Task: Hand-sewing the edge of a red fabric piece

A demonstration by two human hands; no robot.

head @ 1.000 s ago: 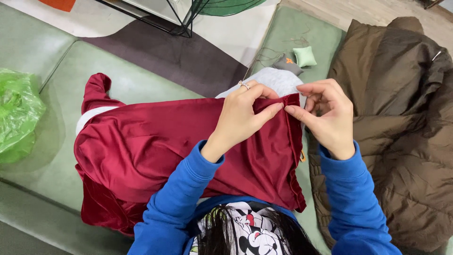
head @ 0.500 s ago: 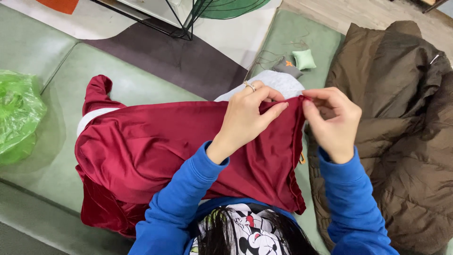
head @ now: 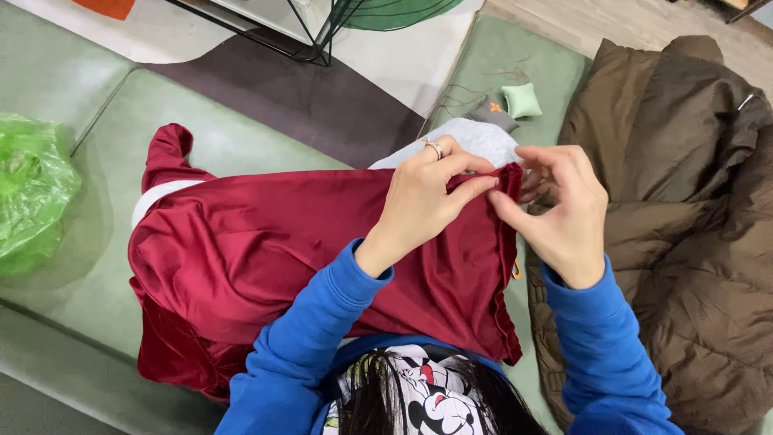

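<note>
Head view: since the earlier frames the left hand and right hand have drawn closer, both now pinching the upper right edge of the dark red satin cover, suggesting the hem is being worked. It lies across a green cushion, brown jacket beside, patterned floor beyond.

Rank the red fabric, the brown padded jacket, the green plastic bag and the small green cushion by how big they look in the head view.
1. Red fabric and brown padded jacket: alike in spread, and the frame cuts off the jacket, so unranked.
2. Green plastic bag, also partly cut off at the left edge.
3. Small green cushion, clearly the smallest, though farthest from the camera.
</note>
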